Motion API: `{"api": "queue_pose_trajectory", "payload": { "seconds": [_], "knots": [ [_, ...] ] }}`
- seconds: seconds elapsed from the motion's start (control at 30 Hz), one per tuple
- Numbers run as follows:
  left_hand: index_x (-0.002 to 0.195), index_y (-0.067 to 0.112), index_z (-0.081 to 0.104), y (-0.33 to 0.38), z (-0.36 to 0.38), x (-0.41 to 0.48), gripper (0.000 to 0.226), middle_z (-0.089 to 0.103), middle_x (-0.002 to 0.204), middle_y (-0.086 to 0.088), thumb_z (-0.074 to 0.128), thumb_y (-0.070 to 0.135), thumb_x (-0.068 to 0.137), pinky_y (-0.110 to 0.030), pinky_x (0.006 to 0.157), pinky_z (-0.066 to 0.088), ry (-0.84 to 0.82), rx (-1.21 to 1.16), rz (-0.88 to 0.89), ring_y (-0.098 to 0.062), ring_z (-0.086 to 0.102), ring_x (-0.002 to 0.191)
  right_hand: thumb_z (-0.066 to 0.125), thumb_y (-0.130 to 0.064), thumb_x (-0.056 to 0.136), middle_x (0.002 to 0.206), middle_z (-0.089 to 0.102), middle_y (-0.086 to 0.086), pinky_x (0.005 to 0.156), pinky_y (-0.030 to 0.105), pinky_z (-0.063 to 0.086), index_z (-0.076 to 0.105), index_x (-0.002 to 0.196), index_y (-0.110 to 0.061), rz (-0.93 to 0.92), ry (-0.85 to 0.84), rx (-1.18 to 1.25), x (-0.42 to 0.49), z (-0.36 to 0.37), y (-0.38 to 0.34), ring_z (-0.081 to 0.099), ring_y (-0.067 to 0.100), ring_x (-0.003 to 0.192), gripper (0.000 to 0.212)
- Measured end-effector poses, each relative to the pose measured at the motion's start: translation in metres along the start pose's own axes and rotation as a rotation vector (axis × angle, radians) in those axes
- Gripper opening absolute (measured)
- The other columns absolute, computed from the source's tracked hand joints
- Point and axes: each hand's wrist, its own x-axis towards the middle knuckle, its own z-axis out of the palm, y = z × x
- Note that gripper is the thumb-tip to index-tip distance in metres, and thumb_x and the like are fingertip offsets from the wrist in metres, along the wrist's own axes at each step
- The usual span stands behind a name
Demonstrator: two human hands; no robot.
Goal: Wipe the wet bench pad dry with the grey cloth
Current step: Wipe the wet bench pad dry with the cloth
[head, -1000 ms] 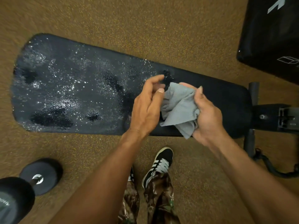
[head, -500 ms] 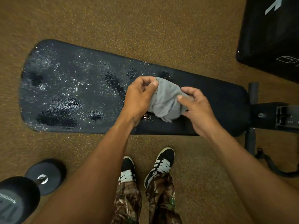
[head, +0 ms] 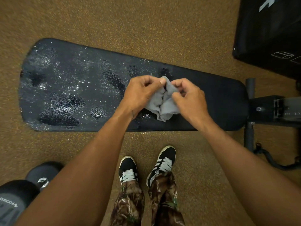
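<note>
Here my left hand (head: 141, 93) and right hand (head: 189, 97) both pinch the bunched grey cloth (head: 164, 103) just above the middle of the bench pad (head: 219, 101), gathering it into a wad, I judge, to wipe the droplets (head: 65, 88) beading leftward.

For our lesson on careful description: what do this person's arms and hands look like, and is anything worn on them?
The left forearm and right forearm are bare to the picture's edge; no sleeves show. The left hand and right hand wear no gloves, and no watch, bracelet or ring is visible. The nails that show are short and plain.
</note>
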Motion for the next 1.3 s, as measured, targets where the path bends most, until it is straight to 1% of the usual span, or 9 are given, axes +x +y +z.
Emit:
{"api": "queue_pose_trajectory", "payload": {
  "seconds": [0.2, 0.33, 0.43, 0.53, 0.7, 0.87, 1.0, 1.2, 1.3],
  "knots": [
    [0.084, 0.024, 0.076, 0.008, -0.025, 0.000, 0.013, 0.075, 0.075, 0.010, 0.087, 0.020, 0.079, -0.032, 0.073, 0.053, -0.194, 0.360, -0.001, -0.006, 0.067, 0.071, 0.048, -0.020, 0.084, 0.080, 0.065, -0.009, 0.073, 0.033, 0.046, 0.067, 0.080, -0.025, 0.205, -0.060, 0.349, 0.014, -0.029, -0.003, 0.057, 0.007, 0.076, 0.020],
    [0.081, 0.012, 0.077, 0.018, -0.047, 0.003, 0.012, 0.077, 0.083, -0.009, 0.086, 0.018, 0.079, -0.038, 0.078, 0.054, -0.171, 0.263, 0.001, -0.019, 0.069, 0.078, 0.074, -0.062, 0.074, 0.085, 0.065, -0.013, 0.067, 0.024, 0.047, 0.061, 0.096, -0.029, 0.004, -0.366, -0.069, 0.021, -0.054, 0.000, 0.059, 0.002, 0.074, 0.042],
    [0.085, 0.003, 0.074, 0.023, -0.050, 0.002, 0.021, 0.075, 0.086, -0.015, 0.085, 0.019, 0.079, -0.038, 0.081, 0.054, -0.205, 0.239, 0.010, -0.021, 0.068, 0.080, 0.080, -0.057, 0.067, 0.087, 0.068, -0.012, 0.070, 0.029, 0.051, 0.064, 0.091, -0.029, -0.026, -0.446, -0.308, 0.032, -0.063, 0.001, 0.066, 0.008, 0.082, 0.040],
    [0.087, 0.010, 0.074, 0.021, -0.052, 0.000, 0.016, 0.075, 0.082, 0.001, 0.081, 0.023, 0.082, -0.030, 0.073, 0.057, -0.137, 0.181, 0.054, -0.014, 0.071, 0.079, 0.083, -0.052, 0.066, 0.079, 0.071, -0.005, 0.067, 0.032, 0.048, 0.070, 0.083, -0.021, 0.055, -0.446, -0.160, 0.037, -0.076, 0.005, 0.066, 0.011, 0.074, 0.038],
    [0.100, 0.003, 0.068, 0.012, -0.052, -0.003, 0.016, 0.069, 0.089, -0.006, 0.069, 0.019, 0.097, -0.034, 0.074, 0.059, 0.026, 0.064, 0.080, -0.015, 0.067, 0.082, 0.080, -0.035, 0.069, 0.084, 0.072, -0.003, 0.066, 0.021, 0.055, 0.067, 0.090, -0.013, 0.178, -0.380, 0.298, 0.033, -0.083, 0.014, 0.068, 0.009, 0.078, 0.033],
    [0.095, 0.021, 0.045, 0.005, -0.046, 0.000, 0.020, 0.056, 0.096, 0.001, 0.048, 0.036, 0.108, -0.041, 0.067, 0.057, -0.007, 0.120, 0.085, -0.012, 0.061, 0.085, 0.072, -0.021, 0.084, 0.105, 0.071, 0.006, 0.086, 0.034, 0.056, 0.065, 0.111, -0.005, 0.370, -0.308, 0.657, 0.027, -0.074, 0.020, 0.068, 0.019, 0.096, 0.032],
    [0.095, 0.023, 0.043, 0.001, -0.035, 0.002, 0.024, 0.051, 0.094, 0.002, 0.047, 0.043, 0.107, -0.038, 0.069, 0.046, 0.067, 0.232, 0.148, -0.013, 0.051, 0.084, 0.073, -0.017, 0.087, 0.091, 0.073, 0.002, 0.077, 0.031, 0.058, 0.061, 0.091, -0.015, 0.380, -0.078, 0.763, 0.022, -0.054, 0.008, 0.071, 0.015, 0.086, 0.013],
    [0.090, 0.025, 0.043, 0.011, 0.002, -0.012, 0.025, 0.051, 0.080, 0.011, 0.049, 0.045, 0.104, -0.045, 0.061, 0.051, 0.165, 0.178, 0.239, -0.009, 0.052, 0.070, 0.063, -0.036, 0.092, 0.099, 0.070, 0.002, 0.077, 0.043, 0.058, 0.057, 0.094, -0.024, 0.406, 0.247, 0.438, 0.010, -0.019, -0.010, 0.069, 0.018, 0.088, 0.013],
    [0.099, 0.020, 0.048, 0.020, 0.025, -0.024, 0.029, 0.057, 0.075, 0.009, 0.051, 0.048, 0.100, -0.041, 0.067, 0.047, 0.128, 0.321, 0.280, -0.017, 0.058, 0.071, 0.066, -0.038, 0.092, 0.104, 0.073, 0.009, 0.088, 0.048, 0.058, 0.064, 0.107, -0.015, 0.428, 0.177, 0.678, 0.000, -0.006, -0.019, 0.071, 0.021, 0.094, 0.028]
  ]
}}
